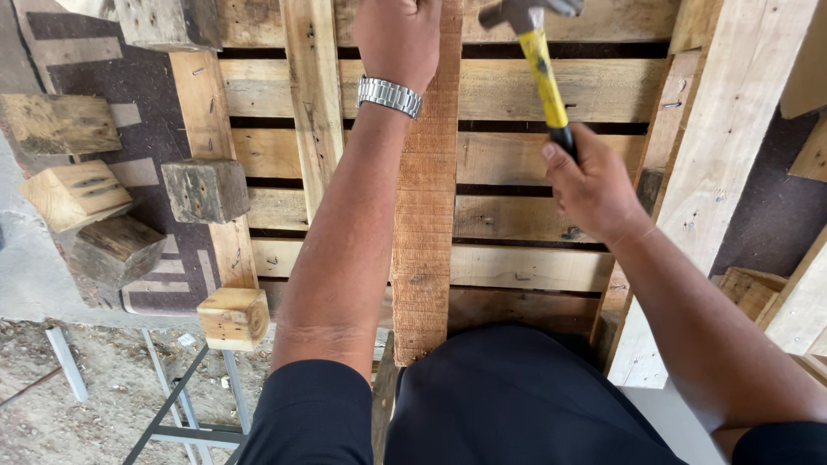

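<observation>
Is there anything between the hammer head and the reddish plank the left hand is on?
Nothing visible. The hammer, gripped by the right hand, has its head raised just right of the plank, with only pallet slats behind. The left hand rests on the plank's far end, close to the head.

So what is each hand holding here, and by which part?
The right hand grips a hammer low on its handle, by the black grip. The left hand rests on the reddish plank near its far end; a closed grip cannot be told.
</observation>
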